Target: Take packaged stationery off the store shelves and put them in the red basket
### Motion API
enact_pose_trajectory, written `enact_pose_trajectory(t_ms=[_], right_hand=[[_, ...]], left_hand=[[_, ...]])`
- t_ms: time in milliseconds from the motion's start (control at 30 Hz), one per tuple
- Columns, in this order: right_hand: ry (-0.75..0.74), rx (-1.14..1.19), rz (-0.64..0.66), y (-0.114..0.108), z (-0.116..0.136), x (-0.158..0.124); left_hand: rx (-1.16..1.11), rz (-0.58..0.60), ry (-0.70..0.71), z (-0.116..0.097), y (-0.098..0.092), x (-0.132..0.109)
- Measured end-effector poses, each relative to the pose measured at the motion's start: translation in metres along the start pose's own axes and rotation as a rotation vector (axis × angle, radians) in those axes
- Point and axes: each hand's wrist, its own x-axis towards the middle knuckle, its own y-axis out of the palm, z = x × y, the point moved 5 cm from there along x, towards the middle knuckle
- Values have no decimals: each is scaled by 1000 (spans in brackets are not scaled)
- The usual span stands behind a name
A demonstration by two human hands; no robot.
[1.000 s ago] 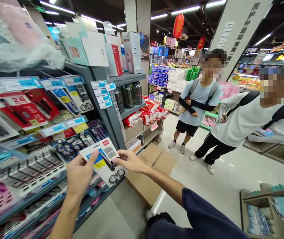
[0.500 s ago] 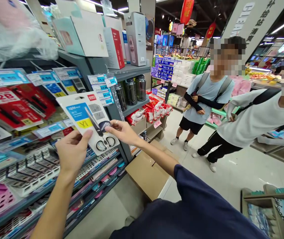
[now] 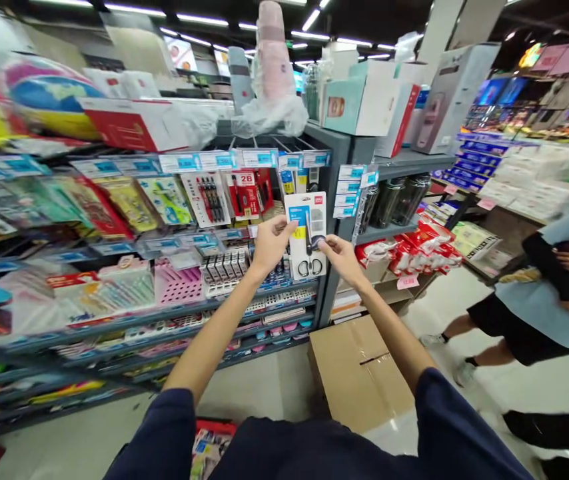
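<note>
1. Your left hand (image 3: 272, 247) is grasping the left edge of a card of black-handled scissors (image 3: 308, 235), with its fingertips (image 3: 289, 228) pressed on the card. Your arm reaches forward from a navy sleeve (image 3: 167, 427) at about 7 o'clock.
2. Your right hand (image 3: 344, 260) is also grasping the card, at its right side, with the fingers lying over the front near the scissors. Its navy sleeve (image 3: 444, 420) sits at about 5 o'clock.
3. The card stands almost upright at 12 o'clock, held up between your hands, just in front of the end of a grey shelf unit (image 3: 344, 150). It has a blue and yellow label on its left, a small red logo at the top, and the scissors' looped handles at the bottom.
4. At 11 o'clock, shelves of stationery run away to your left, with blue price tags (image 3: 264, 158) along the edges. Among the goods are red packs marked 28 (image 3: 244, 193) and a pink plastic holder (image 3: 177, 283).
5. At 1 o'clock, dark tumblers (image 3: 394, 200) stand on the unit's side shelf, with red packets (image 3: 404, 250) on the shelf below.
6. A taped cardboard box (image 3: 359, 373) sits on the floor at about 1 o'clock, beside the base of the unit.
7. At 3 o'clock, a person in a light blue T-shirt and black shorts (image 3: 529, 300) stands well apart from you, cut off by the edge of the view.
</note>
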Motion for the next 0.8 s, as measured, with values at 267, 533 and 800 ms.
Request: enact_pose_trajectory(t_ms=[267,533,800], right_hand=[[-80,49,-94,0,-6,37],[-27,40,-103,3,-39,50],[-20,-47,-415,-7,-60,143]], left_hand=[[-48,40,-195,35,-4,-2],[98,71,-346,63,-1,-2],[205,-80,-114,70,11,89]])
